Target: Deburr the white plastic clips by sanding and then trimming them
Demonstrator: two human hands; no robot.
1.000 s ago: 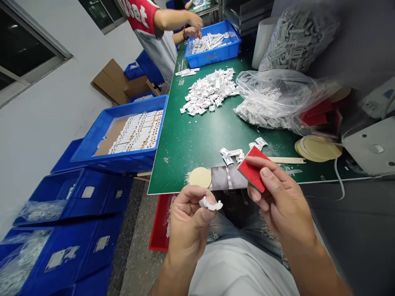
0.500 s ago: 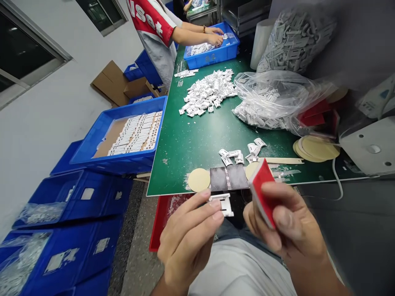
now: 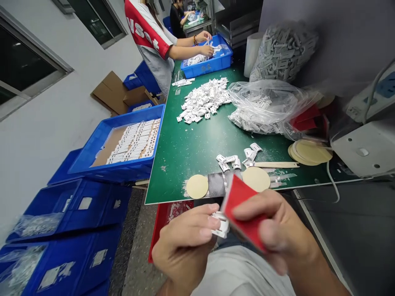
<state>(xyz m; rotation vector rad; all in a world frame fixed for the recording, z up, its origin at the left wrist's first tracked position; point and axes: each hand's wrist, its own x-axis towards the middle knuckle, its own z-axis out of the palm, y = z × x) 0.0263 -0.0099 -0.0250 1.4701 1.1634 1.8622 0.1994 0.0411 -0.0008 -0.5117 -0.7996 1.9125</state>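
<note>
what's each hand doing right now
Left hand: closed, holding a small white plastic part.
Right hand: closed, gripping a red-faced pad.

Red block (image 3: 240,199), white part (image 3: 222,230), green tabletop (image 3: 185,152), blue bin (image 3: 117,169)

view: head-worn | facing: forward, down | near: hands (image 3: 185,242) | beyond: green table (image 3: 191,148)

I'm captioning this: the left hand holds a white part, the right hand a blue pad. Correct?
The colour is wrong: the head view shows the right hand holding a red pad, not blue. The left hand does hold a white part.
</note>
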